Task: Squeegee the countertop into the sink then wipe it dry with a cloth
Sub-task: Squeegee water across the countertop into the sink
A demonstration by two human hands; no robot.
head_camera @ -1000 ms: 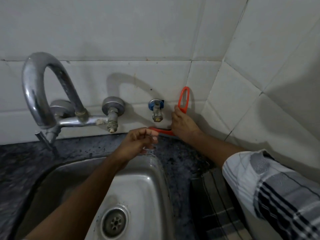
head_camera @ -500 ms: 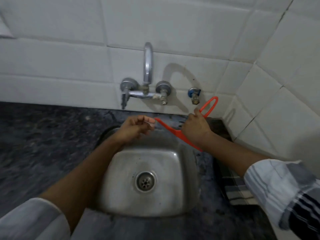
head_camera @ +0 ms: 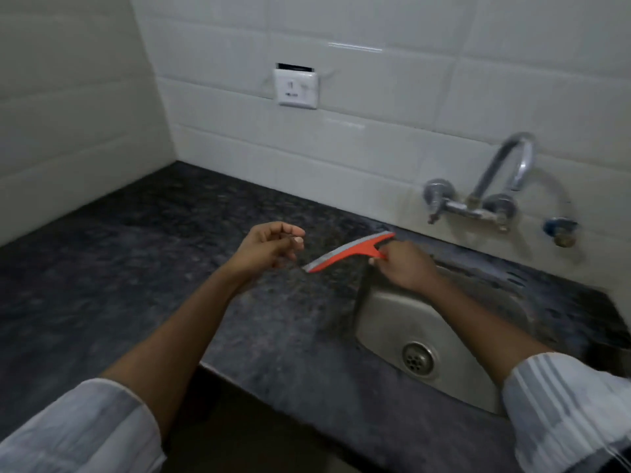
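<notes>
A: Where's your squeegee (head_camera: 348,250) right now?

B: In your right hand (head_camera: 406,268). Your fingers are wrapped tight around the orange handle, which is hidden inside the fist. The blade bar sticks out to the left and runs on a slant, its far end near the back wall and its near end lower down, pointing towards your other hand. A pale grey strip lines its upper edge.

A: Is the blade on the stone?

B: You can't tell from this angle. It sits over the dark speckled countertop (head_camera: 153,268), just left of the sink (head_camera: 392,322), and your fist hangs above the sink's back left corner.

A: And your left hand (head_camera: 269,247)?

B: Held above the counter, just left of the blade's near tip and not touching it. Your fingers are curled in loosely, thumb near the fingertips. Something small and thin may be pinched there (too blurred to say), so you can't call it empty or holding.

A: What's around you?

B: The steel sink has a round drain (head_camera: 417,361) in its floor. On the white tiled wall behind it is a chrome tap (head_camera: 491,186) with a curved spout, and a small blue-capped valve (head_camera: 560,230) sits to its right. Further left on the wall is a white socket (head_camera: 296,87). Both your sleeves are pale and striped.
</notes>
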